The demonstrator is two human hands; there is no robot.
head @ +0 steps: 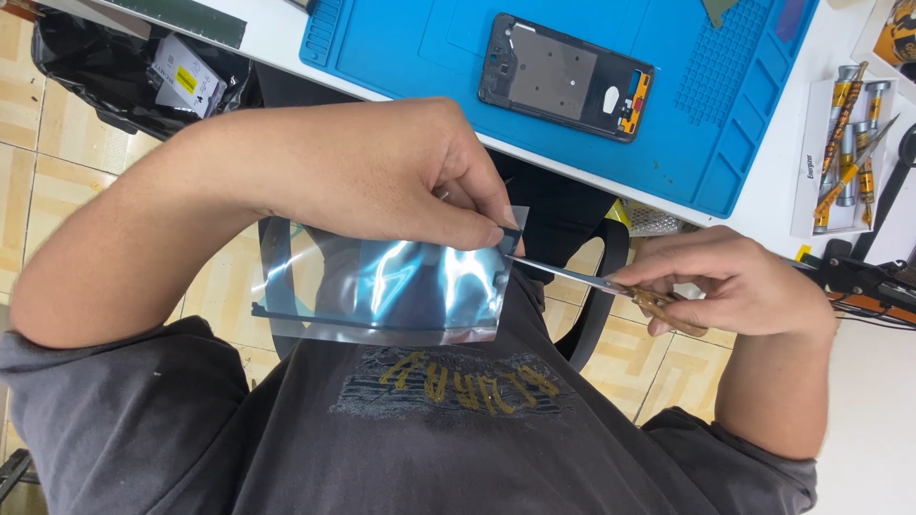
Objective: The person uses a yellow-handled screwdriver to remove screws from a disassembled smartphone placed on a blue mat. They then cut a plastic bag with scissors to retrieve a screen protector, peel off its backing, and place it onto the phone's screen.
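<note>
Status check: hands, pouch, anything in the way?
Left hand pinches shiny pouch corner. Right hand holds tweezers, tip at that corner. Nothing blocking.

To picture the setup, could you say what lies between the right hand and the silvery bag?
In the head view, the thin metal tool in the right hand reaches the silvery bag.

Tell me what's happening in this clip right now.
A seated person pinches a shiny silver anti-static bag at its top corner with the left hand. The right hand holds a slim metal blade tool with a brown handle, tip at the bag's edge. A dark phone frame lies on the blue work mat.
</note>
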